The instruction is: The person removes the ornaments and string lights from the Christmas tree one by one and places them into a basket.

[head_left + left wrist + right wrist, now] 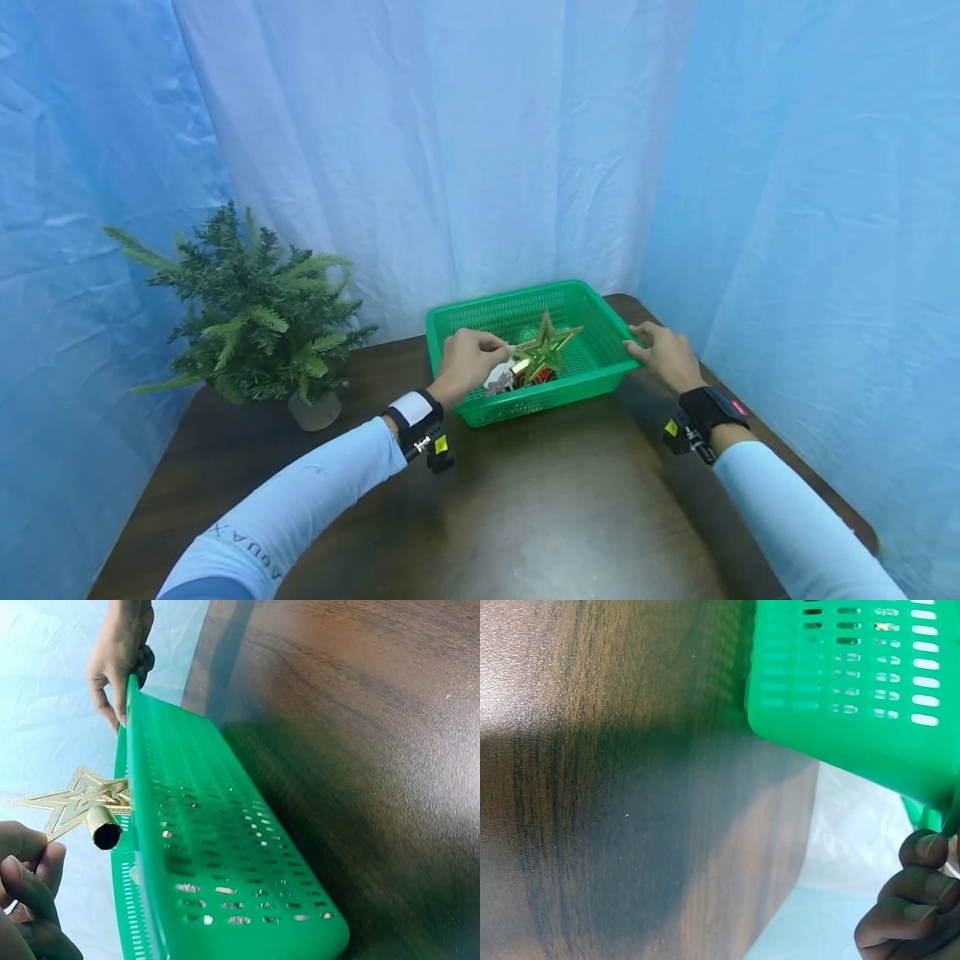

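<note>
In the head view my left hand (468, 364) is over the left part of a green plastic basket (536, 403). Its thumb and finger pinch one point of a gold star tree topper (546, 348). The left wrist view shows the star (75, 799) at the basket's rim, its hollow gold socket facing the camera. My right hand (667, 357) grips the basket's right rim; the right wrist view shows its curled fingers (919, 911) below that rim. Under the star lie a red ornament (542, 377) and a silvery ornament (501, 382), partly hidden by my left hand and the star.
A small green artificial Christmas tree (258, 312) with a pale round base (315, 412) stands at the left on the dark wooden table (525, 508). Pale blue curtains (465, 150) hang behind the table and along both sides.
</note>
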The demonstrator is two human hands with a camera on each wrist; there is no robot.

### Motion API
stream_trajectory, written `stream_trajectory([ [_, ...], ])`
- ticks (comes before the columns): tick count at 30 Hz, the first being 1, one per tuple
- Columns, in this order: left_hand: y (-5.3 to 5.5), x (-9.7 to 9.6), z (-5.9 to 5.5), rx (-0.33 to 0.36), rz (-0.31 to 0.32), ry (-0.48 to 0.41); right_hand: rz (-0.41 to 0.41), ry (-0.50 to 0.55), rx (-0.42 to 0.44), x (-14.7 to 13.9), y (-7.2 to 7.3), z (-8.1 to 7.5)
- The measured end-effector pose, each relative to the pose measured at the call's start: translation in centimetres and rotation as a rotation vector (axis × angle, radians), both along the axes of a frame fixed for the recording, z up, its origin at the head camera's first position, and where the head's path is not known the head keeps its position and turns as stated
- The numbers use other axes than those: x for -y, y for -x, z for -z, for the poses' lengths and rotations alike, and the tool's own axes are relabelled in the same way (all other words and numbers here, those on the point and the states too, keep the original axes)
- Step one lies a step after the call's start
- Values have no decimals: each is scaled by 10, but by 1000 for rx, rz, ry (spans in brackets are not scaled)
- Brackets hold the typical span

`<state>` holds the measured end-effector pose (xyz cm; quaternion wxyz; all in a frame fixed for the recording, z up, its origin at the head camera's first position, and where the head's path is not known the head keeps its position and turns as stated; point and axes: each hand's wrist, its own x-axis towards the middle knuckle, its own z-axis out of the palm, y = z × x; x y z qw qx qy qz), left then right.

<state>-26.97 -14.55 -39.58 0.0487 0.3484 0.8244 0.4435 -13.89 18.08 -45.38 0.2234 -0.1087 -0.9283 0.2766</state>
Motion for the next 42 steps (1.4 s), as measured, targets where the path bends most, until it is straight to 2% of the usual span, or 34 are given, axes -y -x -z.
stream_trajectory([
  [6,-4,-6,7,5,45,1,1,6,11,2,5,2],
  [13,-5,-4,16,30,56,32,-33,13,9,13,16,3],
  [19,-5,4,22,90,151,60,-69,13,12,18,22,2],
  [24,-1,15,18,136,224,79,-99,4,19,15,21,2],
  [26,4,19,15,130,248,94,-101,3,35,7,17,1],
  [27,7,21,15,111,251,97,-99,-1,47,3,15,0],
  [29,14,24,15,14,224,107,-97,-25,64,-6,12,-3],
  [33,31,33,19,-248,65,168,-73,-127,104,-18,6,-14],
  [35,38,36,21,-330,-9,210,-48,-193,114,-19,5,-22],
  [39,50,38,21,-359,-90,241,6,-307,106,-6,9,-42],
  [42,57,35,19,-377,-111,251,2,-347,112,15,21,-57],
])
